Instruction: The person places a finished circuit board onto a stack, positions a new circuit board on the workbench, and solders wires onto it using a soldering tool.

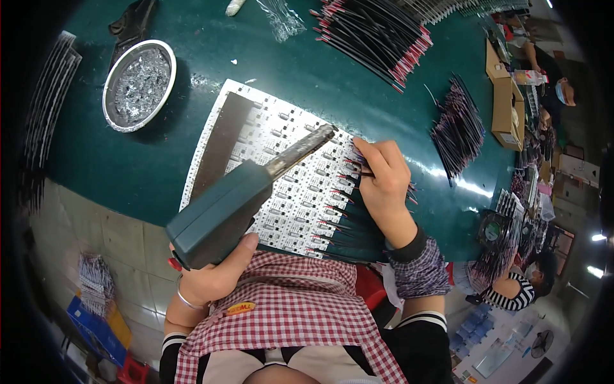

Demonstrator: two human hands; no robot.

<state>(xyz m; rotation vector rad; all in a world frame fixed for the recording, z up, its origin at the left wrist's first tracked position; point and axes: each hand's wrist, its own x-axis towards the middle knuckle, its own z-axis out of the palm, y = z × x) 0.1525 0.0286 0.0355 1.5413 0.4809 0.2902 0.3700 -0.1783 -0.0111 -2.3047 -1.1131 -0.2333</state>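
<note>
The left hand (217,275) is wrapped around the gun (220,208), whose tip (328,132) points near the right hand (387,182); if hot, a slip could burn it. The right hand curls at the wires (348,224); its pinch I cannot tell. The board (291,137) lies by the table's (211,38) near edge, so snagged wires could shift it.

I can see a crumpled clear plastic bag (283,20) lying on the green bench (131,171), and left of it a pale-rimmed bowl (107,101) of silvery scraps. Over to my right stands an open cardboard box (503,116), a masked co-worker (549,75) beyond it. Lower down I get another person in a striped top (515,291), a round fan (542,344) and, at left, a red stool (133,370).
</note>
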